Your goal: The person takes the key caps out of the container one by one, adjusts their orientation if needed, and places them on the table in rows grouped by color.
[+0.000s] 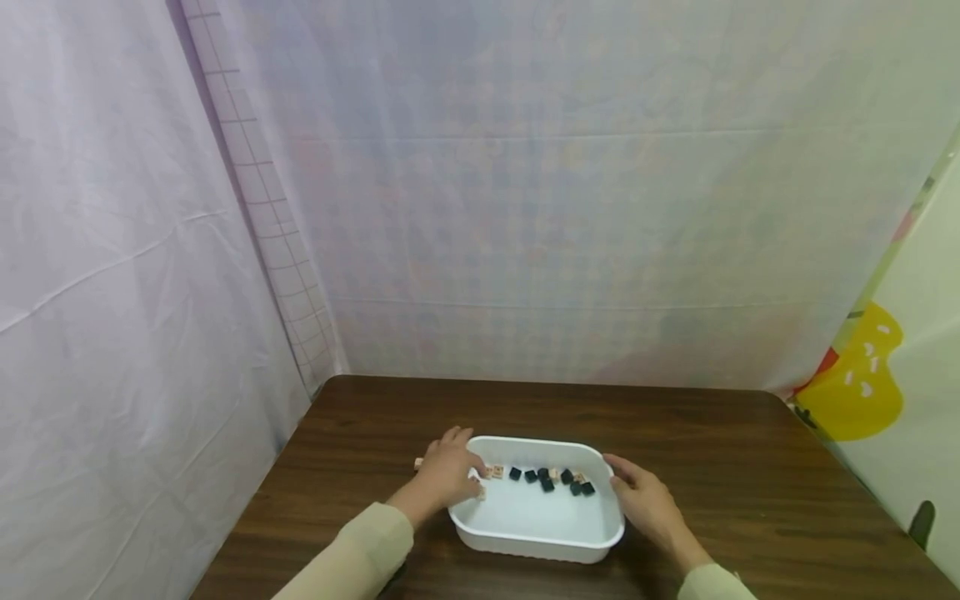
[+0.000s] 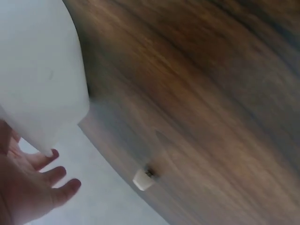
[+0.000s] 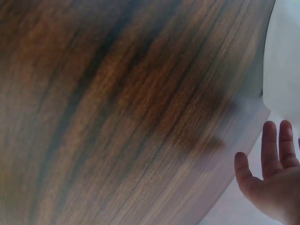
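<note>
A white plastic tub (image 1: 536,540) stands on the table, with black cubes (image 1: 547,484) and pale cubes with dark marks (image 1: 498,472) inside. My left hand (image 1: 444,472) reaches over its left rim. Thumb and index finger are apart, above pale cubes at that end; the other fingers stretch out beyond the rim, as the left wrist view also shows. My right hand (image 1: 651,505) holds the tub's right rim between thumb and fingers; its outer fingers extend beside the wall in the right wrist view. One pale cube (image 2: 144,179) lies on the table left of the tub.
The dark wood-grain table (image 1: 360,417) reaches back to a pale hanging curtain (image 1: 555,250). Another white curtain (image 1: 112,292) hangs on the left. A pale sheet with a yellow figure (image 1: 858,392) hangs along the right edge.
</note>
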`<state>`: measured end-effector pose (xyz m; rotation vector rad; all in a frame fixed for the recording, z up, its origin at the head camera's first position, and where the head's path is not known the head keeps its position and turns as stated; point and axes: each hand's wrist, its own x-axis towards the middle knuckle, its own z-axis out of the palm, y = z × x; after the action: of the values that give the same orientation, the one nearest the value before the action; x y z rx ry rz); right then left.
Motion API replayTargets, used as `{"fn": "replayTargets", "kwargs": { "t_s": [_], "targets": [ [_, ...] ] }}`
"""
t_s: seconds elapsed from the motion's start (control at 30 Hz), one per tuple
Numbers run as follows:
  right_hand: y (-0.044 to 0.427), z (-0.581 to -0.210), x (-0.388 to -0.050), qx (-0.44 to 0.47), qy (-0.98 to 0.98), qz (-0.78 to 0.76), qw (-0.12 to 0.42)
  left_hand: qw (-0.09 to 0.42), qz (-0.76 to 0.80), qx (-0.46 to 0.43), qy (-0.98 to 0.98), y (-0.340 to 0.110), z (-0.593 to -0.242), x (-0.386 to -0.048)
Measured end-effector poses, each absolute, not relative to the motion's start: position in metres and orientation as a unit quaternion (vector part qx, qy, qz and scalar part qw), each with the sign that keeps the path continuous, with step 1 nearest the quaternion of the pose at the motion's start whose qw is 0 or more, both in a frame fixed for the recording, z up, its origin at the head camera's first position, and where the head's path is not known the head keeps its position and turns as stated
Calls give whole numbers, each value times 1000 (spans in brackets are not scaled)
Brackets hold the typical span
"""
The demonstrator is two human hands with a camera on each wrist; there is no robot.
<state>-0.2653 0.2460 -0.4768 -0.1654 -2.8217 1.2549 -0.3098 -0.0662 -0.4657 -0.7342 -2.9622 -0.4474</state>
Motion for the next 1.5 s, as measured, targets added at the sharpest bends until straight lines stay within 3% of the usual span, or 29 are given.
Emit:
{"fn": "replayTargets", "kwargs": {
  "t_s": [0.37,0.7,0.97,1.3,1.5],
  "targets": [
    [245,-476,-266,-56,-911,408,23,21,57,-252,-966,-48,-467,-314],
    [245,-475,-264,-54,-908,414,22,13,115,-253,-961,-42,-471,-317],
    [246,-475,-264,-55,-908,415,19,21,67,-250,-966,-43,-467,-313],
    [245,-474,-265,-56,-910,410,17,157,-63,-309,-936,-52,-457,-318],
    [245,-473,-264,-56,-911,408,17,98,-184,-278,-938,-55,-450,-320]
  ]
}}
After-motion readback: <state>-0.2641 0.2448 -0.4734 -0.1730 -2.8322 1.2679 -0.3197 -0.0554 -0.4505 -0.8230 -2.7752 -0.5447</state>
